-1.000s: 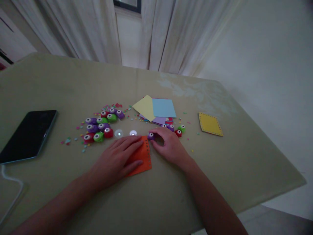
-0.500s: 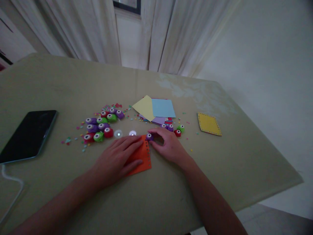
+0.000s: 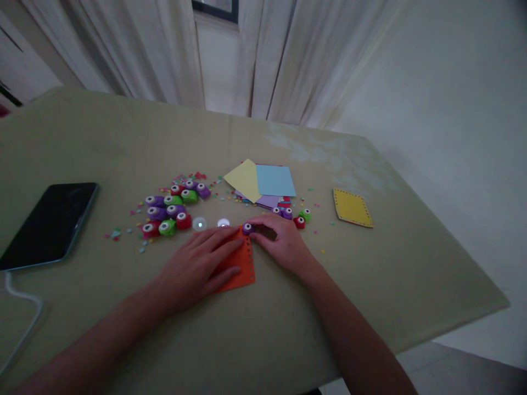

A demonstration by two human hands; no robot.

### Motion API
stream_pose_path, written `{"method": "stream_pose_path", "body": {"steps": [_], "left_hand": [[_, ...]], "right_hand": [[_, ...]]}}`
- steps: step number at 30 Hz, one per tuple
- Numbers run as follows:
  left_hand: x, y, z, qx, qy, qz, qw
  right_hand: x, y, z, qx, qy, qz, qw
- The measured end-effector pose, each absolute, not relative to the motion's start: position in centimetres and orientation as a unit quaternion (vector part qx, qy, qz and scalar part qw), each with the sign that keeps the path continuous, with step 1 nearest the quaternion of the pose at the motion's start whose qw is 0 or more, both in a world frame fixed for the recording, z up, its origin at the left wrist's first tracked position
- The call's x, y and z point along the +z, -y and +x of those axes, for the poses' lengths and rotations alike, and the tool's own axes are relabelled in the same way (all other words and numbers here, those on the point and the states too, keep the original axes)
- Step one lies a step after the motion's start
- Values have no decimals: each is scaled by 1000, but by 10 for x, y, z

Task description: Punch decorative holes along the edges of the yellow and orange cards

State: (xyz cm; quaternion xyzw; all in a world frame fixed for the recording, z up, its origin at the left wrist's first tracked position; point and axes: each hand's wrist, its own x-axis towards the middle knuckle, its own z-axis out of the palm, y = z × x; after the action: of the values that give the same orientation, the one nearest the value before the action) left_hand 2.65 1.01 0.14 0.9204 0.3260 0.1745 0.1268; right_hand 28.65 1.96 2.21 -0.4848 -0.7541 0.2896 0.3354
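An orange square of paper (image 3: pixel 241 270) with a row of small holes along its right edge lies in front of me. My left hand (image 3: pixel 193 269) rests flat on it, fingers spread, covering its left part. At its far right corner sits a small purple paper punch (image 3: pixel 247 229) with an eye-like button. My right hand (image 3: pixel 284 241) pinches this punch between thumb and fingers. Just beyond the right hand stand more purple punches (image 3: pixel 287 213), a red punch (image 3: pixel 300 222) and a green punch (image 3: pixel 305 214).
Several coloured punches (image 3: pixel 174 212) cluster at left among scattered confetti. Two clear round discs (image 3: pixel 200 224) lie beside them. Coloured paper sheets (image 3: pixel 275 181) are stacked farther back. A yellow hole-edged square (image 3: pixel 353 208) lies right. A dark tablet (image 3: pixel 49 225) with a white cable (image 3: pixel 31 298) is far left.
The purple punch in my right hand has shifted slightly left along the far edge of the orange paper. My left hand stays on the paper.
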Motion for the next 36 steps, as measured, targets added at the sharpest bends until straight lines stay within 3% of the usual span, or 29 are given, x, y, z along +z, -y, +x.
{"method": "stream_pose_path", "body": {"steps": [25,36], "left_hand": [[2,-10,27,175,-319,924,115],[6,-8,27,168,-326,925,102]], "right_hand": [[17,-21,285,264,750,-489,359],[26,-19,293,302,755,-485,321]]}}
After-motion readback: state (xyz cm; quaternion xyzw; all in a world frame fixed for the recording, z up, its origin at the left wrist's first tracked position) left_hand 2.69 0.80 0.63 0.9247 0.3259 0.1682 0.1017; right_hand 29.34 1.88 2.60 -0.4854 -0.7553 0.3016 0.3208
